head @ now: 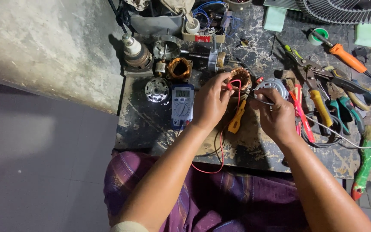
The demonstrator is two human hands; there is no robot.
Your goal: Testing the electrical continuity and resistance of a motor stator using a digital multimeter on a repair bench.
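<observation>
My left hand (210, 101) pinches the red probe tip (229, 86) against a copper-wound motor stator (241, 76) on the dark workbench. My right hand (275, 115) is closed on a thin black probe (254, 95), pointed at the same stator, with a round silver motor cap (272, 87) just above its fingers. A red lead (221, 146) runs from my left hand down toward my lap. A blue digital multimeter (182, 105) lies to the left of my left hand, its screen lit. A yellow-handled tool (236, 119) rests between my hands.
Motor parts stand at the back left: a second copper stator (179, 68), a silver rotor (157, 90), a shaft piece (134, 52). Pliers, cutters and screwdrivers (320, 107) crowd the right side, with an orange-handled soldering iron (346, 58), a green-handled brush (368, 161) and a fan grille (344, 10).
</observation>
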